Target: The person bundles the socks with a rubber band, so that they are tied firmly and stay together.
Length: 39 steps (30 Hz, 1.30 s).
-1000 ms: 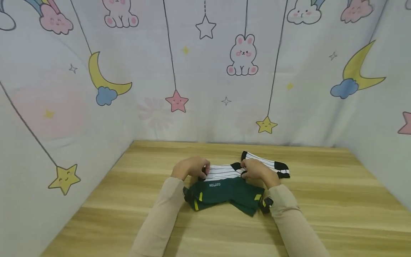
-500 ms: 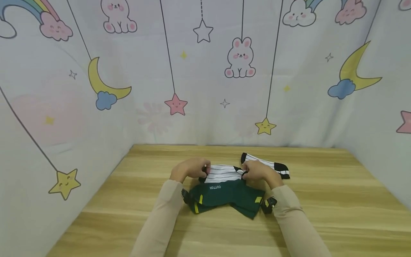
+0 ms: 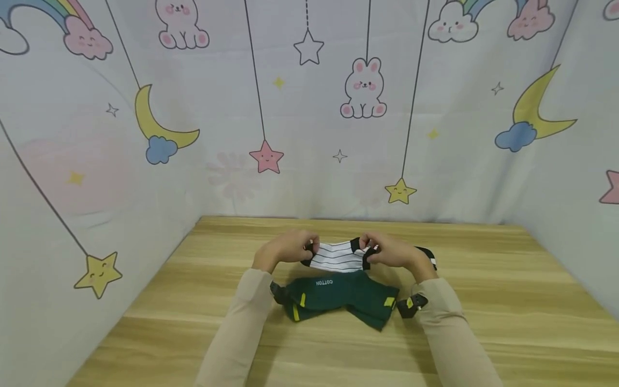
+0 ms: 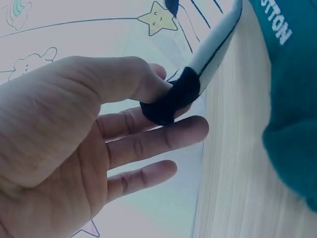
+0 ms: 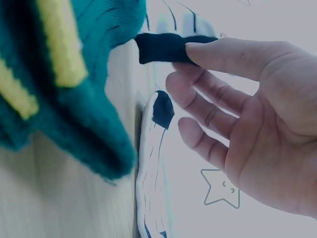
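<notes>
A white sock (image 3: 336, 255) with thin dark stripes and black ends stretches between both hands, just behind the green socks (image 3: 333, 293). My left hand (image 3: 290, 250) pinches its black left end (image 4: 173, 96) between thumb and index finger, the other fingers extended. At the opposite end, my right hand (image 3: 391, 251) pinches the black band (image 5: 166, 48) with thumb and fingertips. The green socks lie overlapped on the table, with yellow marks and the word COTTON. A second striped sock (image 5: 156, 173) lies behind the right hand, mostly hidden in the head view except its black end (image 3: 427, 255).
The wood-grain table (image 3: 193, 322) reaches back to a white curtain (image 3: 309, 134) printed with stars, moons and rabbits, which also encloses both sides. Each wrist wears a small black camera mount, the right one (image 3: 411, 305) close beside the green socks.
The held striped sock has risen slightly, away from the green socks, and its black right end now shows more. My right hand has shifted right and covers more of the second striped sock.
</notes>
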Tool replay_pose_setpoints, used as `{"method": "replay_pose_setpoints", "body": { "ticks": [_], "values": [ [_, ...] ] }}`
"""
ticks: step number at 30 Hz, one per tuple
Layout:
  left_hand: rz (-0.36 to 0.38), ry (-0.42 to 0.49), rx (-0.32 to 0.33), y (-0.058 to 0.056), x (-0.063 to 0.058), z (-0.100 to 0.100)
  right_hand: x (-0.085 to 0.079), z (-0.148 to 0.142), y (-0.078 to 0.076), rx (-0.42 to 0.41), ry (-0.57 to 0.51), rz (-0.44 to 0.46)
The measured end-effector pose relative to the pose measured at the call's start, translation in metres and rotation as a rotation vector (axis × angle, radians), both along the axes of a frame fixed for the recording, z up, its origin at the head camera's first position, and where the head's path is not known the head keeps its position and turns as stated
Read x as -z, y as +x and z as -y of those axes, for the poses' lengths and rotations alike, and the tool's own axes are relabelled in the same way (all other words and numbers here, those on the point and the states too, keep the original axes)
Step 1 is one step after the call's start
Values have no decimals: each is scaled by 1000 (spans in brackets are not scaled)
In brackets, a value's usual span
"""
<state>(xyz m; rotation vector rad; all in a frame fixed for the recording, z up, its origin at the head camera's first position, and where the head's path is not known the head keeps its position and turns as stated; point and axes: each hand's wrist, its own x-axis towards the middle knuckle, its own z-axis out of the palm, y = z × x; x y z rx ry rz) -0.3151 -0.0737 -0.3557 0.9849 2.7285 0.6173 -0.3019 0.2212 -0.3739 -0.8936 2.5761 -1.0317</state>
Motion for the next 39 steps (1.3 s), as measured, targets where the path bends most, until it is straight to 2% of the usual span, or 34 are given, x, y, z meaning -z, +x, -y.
{"method": "replay_pose_setpoints", "body": {
  "ticks": [5, 9, 13, 19, 27, 35, 39],
  "values": [
    [-29, 17, 24, -1, -2, 0, -3, -5, 1, 8, -52, 4],
    [-59, 33, 26, -2, -2, 3, -4, -8, 0, 14, -22, -26],
    [-56, 61, 16, -4, -2, 7, -7, -11, -2, 21, -5, -49],
    [-32, 95, 41, -3, -6, 9, -12, -17, -1, 39, -6, -24],
    [-11, 106, 76, -2, -10, 10, -18, -23, 3, 43, -75, 3],
    [63, 182, 100, 2, -15, 12, -31, -25, 11, 72, -114, 12],
    [98, 171, 114, 2, -13, 13, -35, -26, 13, 48, -95, 36]
  ]
}}
